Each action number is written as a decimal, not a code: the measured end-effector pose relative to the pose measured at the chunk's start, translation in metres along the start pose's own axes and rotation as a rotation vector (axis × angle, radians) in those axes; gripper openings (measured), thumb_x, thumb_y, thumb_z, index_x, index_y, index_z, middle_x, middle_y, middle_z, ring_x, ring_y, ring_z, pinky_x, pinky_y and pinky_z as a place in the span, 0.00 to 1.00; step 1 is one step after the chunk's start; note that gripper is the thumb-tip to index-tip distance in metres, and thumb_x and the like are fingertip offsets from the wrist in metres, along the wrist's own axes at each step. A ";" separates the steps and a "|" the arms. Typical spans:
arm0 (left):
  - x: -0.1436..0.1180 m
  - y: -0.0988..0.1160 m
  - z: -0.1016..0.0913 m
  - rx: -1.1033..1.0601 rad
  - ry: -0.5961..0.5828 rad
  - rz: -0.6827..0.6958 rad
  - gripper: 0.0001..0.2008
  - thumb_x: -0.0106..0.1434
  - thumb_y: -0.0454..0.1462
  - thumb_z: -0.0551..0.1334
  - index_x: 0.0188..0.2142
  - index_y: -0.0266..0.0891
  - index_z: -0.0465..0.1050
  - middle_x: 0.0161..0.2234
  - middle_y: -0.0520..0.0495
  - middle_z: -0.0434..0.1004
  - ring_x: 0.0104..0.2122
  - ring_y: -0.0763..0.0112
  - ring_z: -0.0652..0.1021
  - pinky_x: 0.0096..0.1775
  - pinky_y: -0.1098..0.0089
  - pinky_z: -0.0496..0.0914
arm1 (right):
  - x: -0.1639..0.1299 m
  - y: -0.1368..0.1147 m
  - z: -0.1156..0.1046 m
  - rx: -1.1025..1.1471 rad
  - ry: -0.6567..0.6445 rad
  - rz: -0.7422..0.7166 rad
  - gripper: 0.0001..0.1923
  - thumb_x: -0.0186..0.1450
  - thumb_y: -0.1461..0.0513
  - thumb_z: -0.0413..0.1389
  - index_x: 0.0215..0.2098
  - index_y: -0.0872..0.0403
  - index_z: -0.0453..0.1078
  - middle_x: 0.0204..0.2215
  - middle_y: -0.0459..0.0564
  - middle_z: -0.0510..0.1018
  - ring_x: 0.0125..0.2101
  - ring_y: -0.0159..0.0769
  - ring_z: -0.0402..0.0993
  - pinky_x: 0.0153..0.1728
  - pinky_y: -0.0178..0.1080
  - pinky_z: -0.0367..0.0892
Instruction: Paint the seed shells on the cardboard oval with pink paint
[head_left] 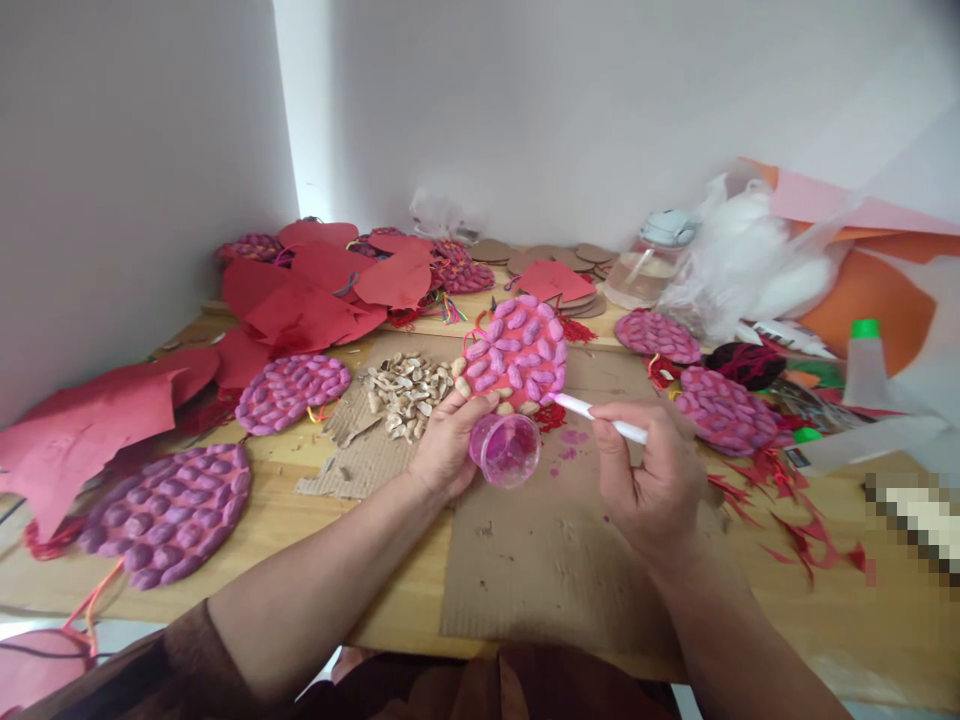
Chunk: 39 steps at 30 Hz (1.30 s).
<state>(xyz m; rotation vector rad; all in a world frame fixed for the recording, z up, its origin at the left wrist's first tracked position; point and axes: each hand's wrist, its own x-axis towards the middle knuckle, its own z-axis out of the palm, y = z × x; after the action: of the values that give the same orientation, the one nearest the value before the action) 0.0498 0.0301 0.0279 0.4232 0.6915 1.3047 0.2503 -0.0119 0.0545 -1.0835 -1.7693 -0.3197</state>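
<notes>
My left hand (448, 445) grips a red plaque (516, 348) covered with peanut shells, together with a small clear paint cup (507, 452). Purple paint coats the cup's inside. Most shells on the plaque are painted pink-purple, while a few along its lower and left edge stay bare tan. Closed around a white-handled paintbrush (604, 415), my right hand (649, 470) holds its purple tip at the plaque's lower right edge. A pile of loose peanut shells (409, 393) lies left of the plaque on cardboard.
Cardboard (555, 560) with purple spots covers the middle of the wooden table. Painted plaques (176, 510) lie at both sides. Red sheets (315, 285) are heaped at back left. At right are a plastic bag (757, 255), a green-capped bottle (866, 365) and red scraps (814, 540).
</notes>
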 end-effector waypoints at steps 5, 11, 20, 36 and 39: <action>0.002 0.000 -0.001 0.002 0.004 0.000 0.13 0.51 0.32 0.79 0.34 0.35 0.80 0.30 0.48 0.84 0.26 0.72 0.81 0.31 0.73 0.76 | 0.000 0.001 -0.001 -0.049 0.023 0.008 0.01 0.73 0.63 0.59 0.42 0.51 0.74 0.34 0.46 0.84 0.36 0.38 0.78 0.43 0.44 0.63; 0.003 0.001 -0.001 -0.013 0.043 -0.008 0.12 0.51 0.30 0.78 0.35 0.35 0.81 0.29 0.47 0.84 0.25 0.73 0.81 0.29 0.75 0.74 | 0.000 0.002 -0.001 -0.003 0.010 0.008 0.02 0.73 0.64 0.58 0.42 0.51 0.74 0.34 0.45 0.83 0.35 0.37 0.77 0.43 0.44 0.63; 0.001 0.001 0.000 -0.016 0.034 -0.004 0.14 0.50 0.30 0.79 0.32 0.37 0.76 0.30 0.50 0.83 0.25 0.74 0.80 0.32 0.72 0.77 | 0.000 0.004 0.000 0.014 0.021 0.022 0.02 0.73 0.64 0.59 0.42 0.51 0.74 0.34 0.45 0.83 0.36 0.36 0.78 0.44 0.43 0.64; 0.003 0.002 -0.003 -0.026 0.021 -0.044 0.09 0.55 0.30 0.76 0.34 0.35 0.79 0.30 0.47 0.84 0.28 0.71 0.82 0.34 0.72 0.77 | 0.001 0.004 0.000 -0.013 0.057 0.055 0.02 0.73 0.63 0.59 0.43 0.50 0.74 0.35 0.45 0.84 0.36 0.37 0.79 0.44 0.44 0.63; 0.002 0.004 0.000 -0.035 0.044 -0.058 0.08 0.56 0.28 0.74 0.34 0.34 0.79 0.30 0.47 0.84 0.27 0.72 0.82 0.33 0.72 0.77 | 0.002 0.003 0.000 -0.001 0.045 0.041 0.02 0.73 0.64 0.59 0.43 0.51 0.74 0.34 0.44 0.83 0.36 0.36 0.79 0.44 0.43 0.63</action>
<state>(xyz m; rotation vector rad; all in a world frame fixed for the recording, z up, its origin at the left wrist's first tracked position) 0.0473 0.0330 0.0296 0.3445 0.7114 1.2730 0.2524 -0.0096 0.0554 -1.1043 -1.7052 -0.3176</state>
